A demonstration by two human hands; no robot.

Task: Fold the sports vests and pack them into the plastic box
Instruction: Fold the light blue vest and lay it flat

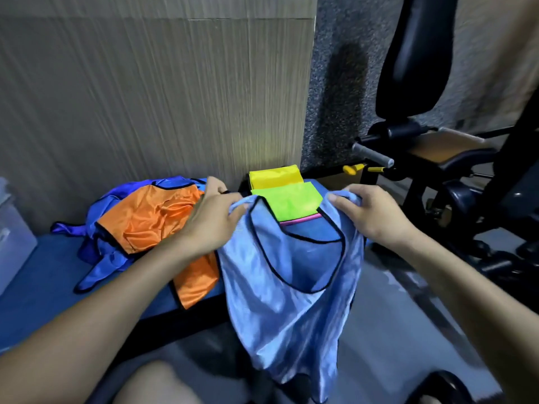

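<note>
1. Clear plastic box [13, 228] at far left edge, on blue bench top [35, 275].
2. Orange vest [154, 220] on dark blue vest [102, 255], heaped, unfolded.
3. Left hand [210, 220] pinches one shoulder strap of light blue vest [285, 301].
4. Folded green vest [287, 204] and yellow vest [274, 176] stacked behind.
5. Right hand [370, 214] grips other strap; vest hangs off bench edge.
6. Black gym machine [437, 141] at right.
</note>
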